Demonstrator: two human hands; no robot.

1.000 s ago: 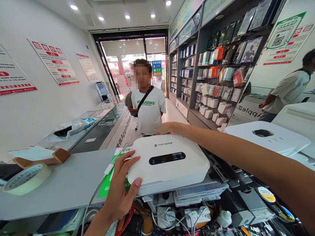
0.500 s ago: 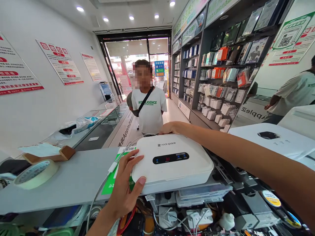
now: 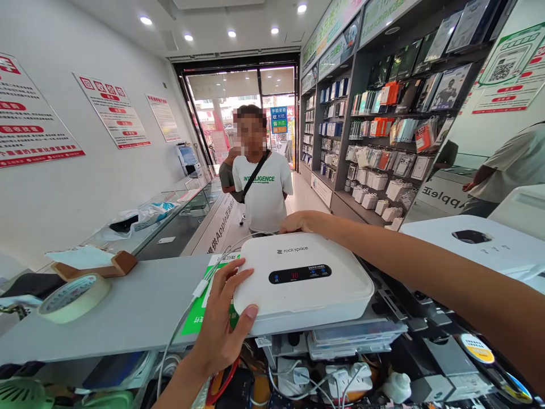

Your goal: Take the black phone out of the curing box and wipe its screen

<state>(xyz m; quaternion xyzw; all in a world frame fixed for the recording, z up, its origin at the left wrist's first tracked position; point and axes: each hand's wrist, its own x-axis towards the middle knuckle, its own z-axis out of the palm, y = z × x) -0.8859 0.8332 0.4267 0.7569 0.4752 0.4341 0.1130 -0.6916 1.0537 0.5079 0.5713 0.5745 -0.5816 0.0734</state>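
- My left hand [image 3: 221, 329] grips the near left corner of the white box [image 3: 303, 278], thumb on its front edge.
- My right hand [image 3: 300, 221] clasps its far edge.
- The box rests on stacked trays [image 3: 353, 335], right of the grey counter [image 3: 128, 312].
- A tape roll [image 3: 74, 295] lies far left; a person [image 3: 264, 187] stands beyond.

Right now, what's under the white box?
The white box rests on clear flat cases stacked above chargers and cables. The left hand holds its near corner, the right hand its far edge. The box hides what lies directly beneath its middle.
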